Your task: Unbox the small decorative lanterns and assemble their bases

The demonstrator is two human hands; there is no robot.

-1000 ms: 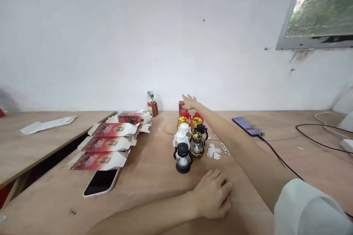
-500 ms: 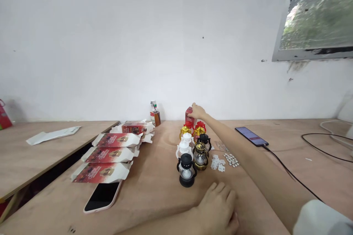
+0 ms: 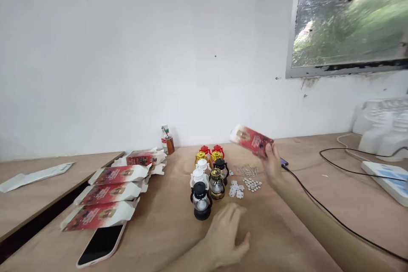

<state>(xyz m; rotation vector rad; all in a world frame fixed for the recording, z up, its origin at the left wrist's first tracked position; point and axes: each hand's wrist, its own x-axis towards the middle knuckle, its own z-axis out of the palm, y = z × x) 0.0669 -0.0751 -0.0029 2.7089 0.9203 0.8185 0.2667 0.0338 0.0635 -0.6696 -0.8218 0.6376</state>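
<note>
My right hand [image 3: 272,163] is lifted above the table, closed on one end of a red and white carton [image 3: 251,138] that tilts up to the left. My left hand [image 3: 227,233] lies on the wooden table [image 3: 165,225] with fingers loosely spread, holding nothing, just in front of a black toy lantern [image 3: 201,200]. Behind that lantern stand two rows of small lanterns [image 3: 210,165] in white, gold, black and red. Small white pieces [image 3: 247,185] lie scattered to the right of the rows.
Several flattened red and white cartons [image 3: 110,192] lie at the left, with a phone [image 3: 101,244] in front of them. A small bottle [image 3: 167,140] stands by the wall. A black cable [image 3: 321,206] crosses the right side. White devices [image 3: 387,176] sit at far right.
My right hand reached to the back of the lantern rows, took the red carton there and pulled it back to the right, lifted. My left hand uncurled. The view swung right.
</note>
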